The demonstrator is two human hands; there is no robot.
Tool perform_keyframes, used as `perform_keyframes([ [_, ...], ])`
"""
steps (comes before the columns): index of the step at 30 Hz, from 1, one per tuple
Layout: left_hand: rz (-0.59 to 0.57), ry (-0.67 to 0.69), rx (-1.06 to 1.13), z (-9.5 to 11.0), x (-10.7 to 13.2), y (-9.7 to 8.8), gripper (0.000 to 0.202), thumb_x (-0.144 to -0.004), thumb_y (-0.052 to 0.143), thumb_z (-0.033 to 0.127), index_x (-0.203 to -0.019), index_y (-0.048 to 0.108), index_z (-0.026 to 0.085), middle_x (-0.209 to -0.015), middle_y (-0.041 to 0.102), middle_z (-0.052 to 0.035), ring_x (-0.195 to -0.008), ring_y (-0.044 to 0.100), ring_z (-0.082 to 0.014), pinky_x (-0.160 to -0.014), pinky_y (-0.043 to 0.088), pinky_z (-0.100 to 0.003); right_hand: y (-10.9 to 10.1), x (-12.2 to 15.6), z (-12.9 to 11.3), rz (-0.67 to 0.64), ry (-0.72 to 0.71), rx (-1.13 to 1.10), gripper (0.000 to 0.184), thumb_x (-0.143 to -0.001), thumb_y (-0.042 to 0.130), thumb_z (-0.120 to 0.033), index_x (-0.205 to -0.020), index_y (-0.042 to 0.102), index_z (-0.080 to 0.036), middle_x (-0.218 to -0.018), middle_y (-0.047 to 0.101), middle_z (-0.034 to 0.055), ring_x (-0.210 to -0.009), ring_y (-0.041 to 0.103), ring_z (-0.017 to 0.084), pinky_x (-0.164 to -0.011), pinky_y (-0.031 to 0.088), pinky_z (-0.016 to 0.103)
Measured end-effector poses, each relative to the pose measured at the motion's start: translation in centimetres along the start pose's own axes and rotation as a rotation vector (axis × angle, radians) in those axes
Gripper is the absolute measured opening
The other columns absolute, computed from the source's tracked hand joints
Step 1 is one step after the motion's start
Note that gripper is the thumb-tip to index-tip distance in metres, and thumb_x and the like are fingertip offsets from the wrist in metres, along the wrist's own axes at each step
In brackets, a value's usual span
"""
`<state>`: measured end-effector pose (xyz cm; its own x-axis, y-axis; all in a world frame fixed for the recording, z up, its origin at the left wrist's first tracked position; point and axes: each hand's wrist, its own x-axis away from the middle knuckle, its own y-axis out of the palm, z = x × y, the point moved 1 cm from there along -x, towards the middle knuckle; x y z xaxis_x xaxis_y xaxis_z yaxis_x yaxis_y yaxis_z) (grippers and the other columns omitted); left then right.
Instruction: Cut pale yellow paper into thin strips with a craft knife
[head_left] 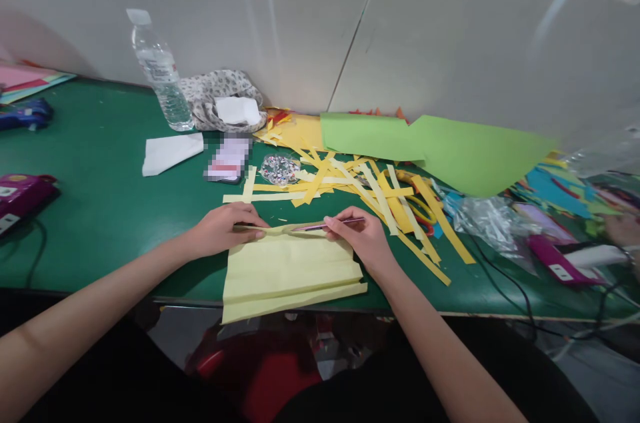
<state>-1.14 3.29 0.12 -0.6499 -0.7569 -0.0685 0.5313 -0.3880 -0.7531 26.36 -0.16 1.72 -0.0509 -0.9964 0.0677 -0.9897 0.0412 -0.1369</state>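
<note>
A creased sheet of pale yellow paper (290, 266) lies in front of me, its near edge hanging slightly over the table edge. At its far left corner my left hand (227, 230) pinches a narrow folded strip along the far edge. My right hand (361, 236) grips a slim, pinkish, pointed tool (317, 227); whether it is a knife or a pen is unclear. The tool's thin tip points left and rests along the fold. Just beyond my hands lie cut yellow paper strips (380, 190) in a loose heap.
A water bottle (163, 76), patterned cloth (220, 86), phone (229, 158) and dish of small gems (280, 170) stand beyond. Green paper (450, 150) leans against the partition (450, 30). Purple devices with cords (563, 260) and a clear plastic bag (495, 223) lie right, near another person's hand (623, 230).
</note>
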Motion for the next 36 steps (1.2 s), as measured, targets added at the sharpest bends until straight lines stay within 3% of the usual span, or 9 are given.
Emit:
perform_keyframes([
  [17, 0.012, -0.03, 0.01, 0.3, 0.0, 0.1, 0.031, -0.089, 0.053, 0.045, -0.1, 0.071, 0.023, -0.09, 0.065, -0.0035, -0.082, 0.06, -0.0169, -0.071, 0.044, -0.025, -1.0, -0.1, 0.7, 0.059, 0.032, -0.101, 0.035, -0.055, 0.085, -0.044, -0.063, 0.062, -0.018, -0.063, 0.071, 0.003, -0.056, 0.066, 0.015, -0.063, 0.057, 0.029],
  [30, 0.017, -0.034, -0.008, 0.3, 0.0, 0.2, 0.032, -0.088, 0.052, 0.048, -0.098, 0.071, 0.023, -0.089, 0.066, -0.0039, -0.08, 0.061, -0.0167, -0.067, 0.045, -0.023, -4.2, 0.1, 0.5, 0.166, 0.014, -0.084, 0.032, -0.055, 0.086, -0.04, -0.06, 0.063, -0.018, -0.057, 0.069, 0.0015, -0.052, 0.066, 0.016, -0.058, 0.058, 0.029],
  [36, 0.073, -0.038, -0.101, 0.7, 0.5, -1.1, 0.037, -0.089, 0.048, 0.051, -0.102, 0.067, 0.022, -0.084, 0.063, -0.0041, -0.073, 0.058, -0.0155, -0.059, 0.043, -0.023, -3.9, 0.2, -0.3, 0.155, -0.011, -0.128, 0.03, -0.057, 0.085, -0.038, -0.058, 0.063, -0.018, -0.053, 0.067, -0.0001, -0.051, 0.064, 0.014, -0.056, 0.056, 0.026],
])
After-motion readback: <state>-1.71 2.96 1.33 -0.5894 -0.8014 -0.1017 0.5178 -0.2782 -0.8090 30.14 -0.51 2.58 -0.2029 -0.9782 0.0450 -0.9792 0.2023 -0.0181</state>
